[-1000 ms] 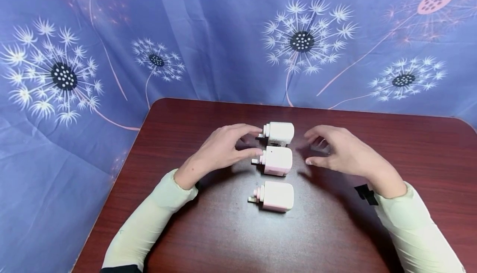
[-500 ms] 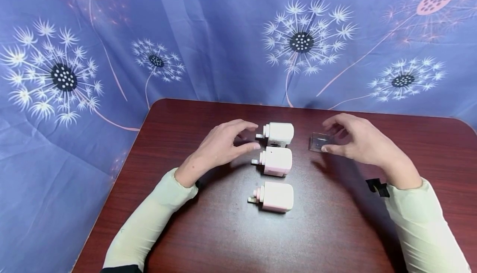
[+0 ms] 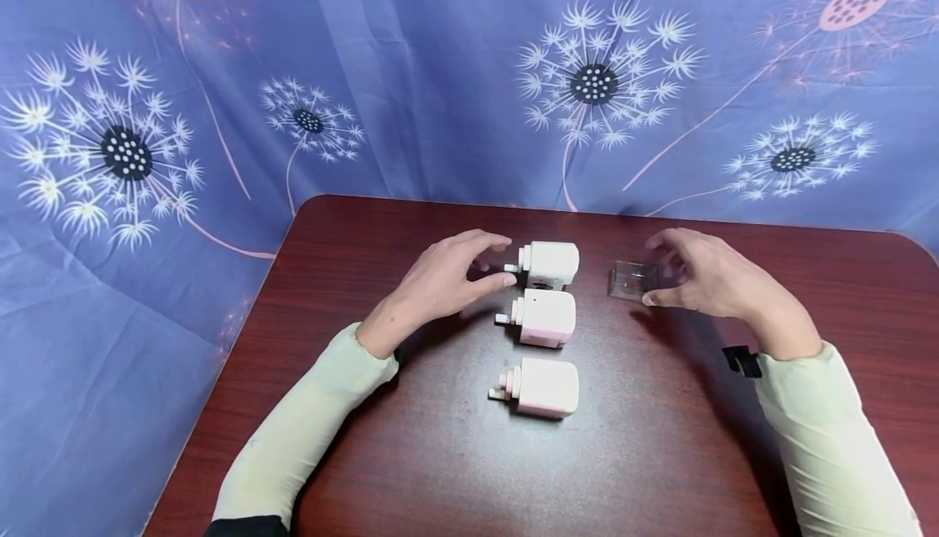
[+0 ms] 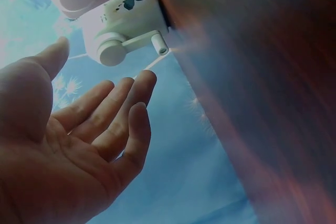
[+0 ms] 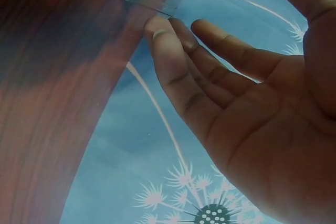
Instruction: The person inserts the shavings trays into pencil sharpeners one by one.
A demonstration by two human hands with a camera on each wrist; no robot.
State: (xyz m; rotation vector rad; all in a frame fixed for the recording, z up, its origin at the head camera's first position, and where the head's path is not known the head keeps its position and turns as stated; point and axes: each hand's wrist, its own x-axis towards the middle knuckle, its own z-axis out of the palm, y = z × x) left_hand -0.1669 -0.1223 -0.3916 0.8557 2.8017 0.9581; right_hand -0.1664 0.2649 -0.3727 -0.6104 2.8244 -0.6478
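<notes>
Three pale square pump bottles lie on their sides in a column, pump heads to the left. The farthest is a white pump bottle (image 3: 552, 261) with a dark print on its side in the left wrist view. Closer in lie a pinkish pump bottle (image 3: 547, 317) and the nearest pump bottle (image 3: 546, 388). My left hand (image 3: 446, 280) hovers beside the farthest bottle's pump head, thumb and fingers spread, nothing between them. A small clear plastic box (image 3: 628, 280) stands to the right of the bottles. My right hand (image 3: 707, 276) is loosely curved at its right side, thumb tip close to its near corner.
The bottles and box stand on a dark red-brown wooden table (image 3: 411, 455). Right behind its far edge hangs a blue curtain (image 3: 455, 72) with dandelion prints, which also covers the left side.
My right hand has moved right, away from the bottles, and the clear box now shows beside its fingers. My left hand has shifted only slightly. The bottles lie as before.
</notes>
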